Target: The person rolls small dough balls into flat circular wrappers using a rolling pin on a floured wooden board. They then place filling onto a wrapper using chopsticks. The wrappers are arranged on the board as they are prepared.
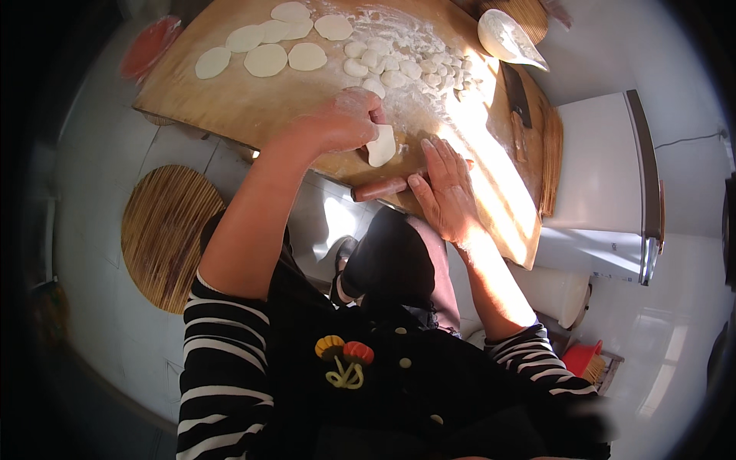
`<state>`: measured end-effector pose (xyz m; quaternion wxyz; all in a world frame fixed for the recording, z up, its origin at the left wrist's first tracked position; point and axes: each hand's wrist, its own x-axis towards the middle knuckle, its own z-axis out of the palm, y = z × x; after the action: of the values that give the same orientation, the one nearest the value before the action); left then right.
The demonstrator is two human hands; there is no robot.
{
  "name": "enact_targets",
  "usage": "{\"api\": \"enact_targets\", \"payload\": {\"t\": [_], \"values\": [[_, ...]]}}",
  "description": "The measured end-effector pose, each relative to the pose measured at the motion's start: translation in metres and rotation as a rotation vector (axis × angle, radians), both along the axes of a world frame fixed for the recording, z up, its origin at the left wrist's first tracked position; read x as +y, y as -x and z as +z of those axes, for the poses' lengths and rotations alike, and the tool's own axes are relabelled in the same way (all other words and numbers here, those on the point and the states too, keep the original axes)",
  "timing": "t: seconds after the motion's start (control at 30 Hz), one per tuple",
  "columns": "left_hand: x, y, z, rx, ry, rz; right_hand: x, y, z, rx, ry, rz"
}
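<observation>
My left hand (351, 121) pinches the edge of a small dough wrapper (381, 146) above the near side of a floured wooden board (230, 109). To its right, my right hand (445, 187) lies flat with the palm over a wooden rolling pin (379, 188), whose left end sticks out past the thumb; whether the fingers grip it is hidden. Beyond my hands lie several flattened dough pieces (394, 79) and smaller dough lumps (445, 70) in flour. Several rolled wrappers (266, 60) are spread over the far left of the board, some overlapping.
A cleaver (516, 95) lies at the board's right side, near a bowl of flour (509, 37). A round slatted tray (169, 238) stands low on the left. A white cabinet-like appliance (601, 167) is at the right, and a red basin (582, 357) sits lower right.
</observation>
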<state>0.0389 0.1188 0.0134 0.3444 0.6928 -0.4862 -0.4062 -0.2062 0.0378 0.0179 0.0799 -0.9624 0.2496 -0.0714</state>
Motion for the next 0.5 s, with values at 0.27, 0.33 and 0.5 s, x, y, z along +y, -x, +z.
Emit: {"api": "enact_targets", "payload": {"t": [0.27,0.33,0.5], "values": [[-0.009,0.018,0.025,-0.441,-0.106,0.008,-0.063,-0.080,-0.021,-0.156,0.055,-0.075],[-0.005,0.015,0.023,-0.459,-0.087,-0.037,-0.043,-0.062,-0.011,-0.091,0.001,-0.054],[-0.007,0.010,0.012,-0.208,0.082,-0.050,-0.010,0.018,0.000,-0.082,0.031,0.045]]}}
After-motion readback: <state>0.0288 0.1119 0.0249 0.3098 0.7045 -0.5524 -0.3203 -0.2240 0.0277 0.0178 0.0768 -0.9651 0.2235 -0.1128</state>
